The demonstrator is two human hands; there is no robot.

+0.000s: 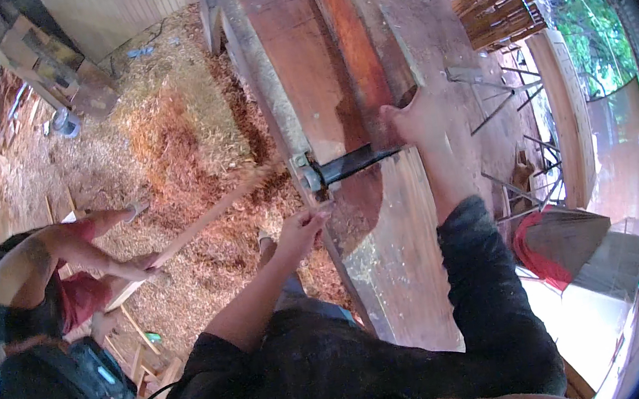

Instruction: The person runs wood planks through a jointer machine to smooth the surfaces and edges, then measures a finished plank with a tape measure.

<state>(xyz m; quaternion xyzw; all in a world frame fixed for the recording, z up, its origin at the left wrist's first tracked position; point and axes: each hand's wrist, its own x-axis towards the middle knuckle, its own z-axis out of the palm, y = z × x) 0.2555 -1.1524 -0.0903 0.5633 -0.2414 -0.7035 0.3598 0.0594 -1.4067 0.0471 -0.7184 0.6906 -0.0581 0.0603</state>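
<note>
The dark, narrow metal bar (355, 163) lies across the long brown wooden worktop (402, 269), between the hands; taking it as the clock's centre, a grey metal bracket (307, 171) meets its end at nine. It should prove stiff and fairly heavy, perhaps sharp-edged, so the blunt ends look the safer hold. The left hand (302, 233), at half past seven, has its grip drawn together near the bracket; what it pinches, if anything, is unclear. The right hand (415, 124) is at two; its blurred, partly hidden fingers leave me unable to tell its grip. A reddish-brown timber strip (352, 38) runs toward twelve, crowding that side. Pale wood shavings (177, 129) cover the ground toward ten, and a co-worker (52, 269) toward half past eight holds a long wooden pole (204, 221) angled toward the bracket.
</note>
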